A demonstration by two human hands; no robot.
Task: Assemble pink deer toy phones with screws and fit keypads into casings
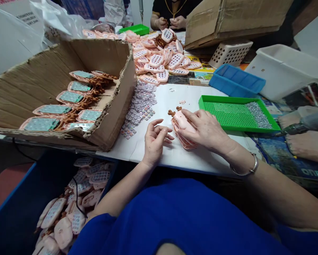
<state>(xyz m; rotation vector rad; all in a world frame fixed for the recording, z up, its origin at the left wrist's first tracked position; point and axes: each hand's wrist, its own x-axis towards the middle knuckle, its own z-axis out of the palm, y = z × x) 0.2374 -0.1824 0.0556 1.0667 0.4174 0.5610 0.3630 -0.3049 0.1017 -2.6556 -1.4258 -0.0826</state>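
Observation:
My right hand [205,129] lies on top of a stack of pink toy phone shells [182,130] on the white board [174,102], fingers wrapped over the top shell. Brown ear-shaped bits stick out at the stack's far end. My left hand [155,140] rests just left of the stack, empty, with its fingers loosely curled and apart. A spread of small keypad stickers [140,106] lies on the board left of my hands.
A torn cardboard box [113,106] at left holds rows of pink shells. A blue bin [76,198] below holds more. A green tray [235,115], blue tray [237,79], white tub [286,69] stand right. Another person's hands [171,23] work behind a pile of shells [159,58].

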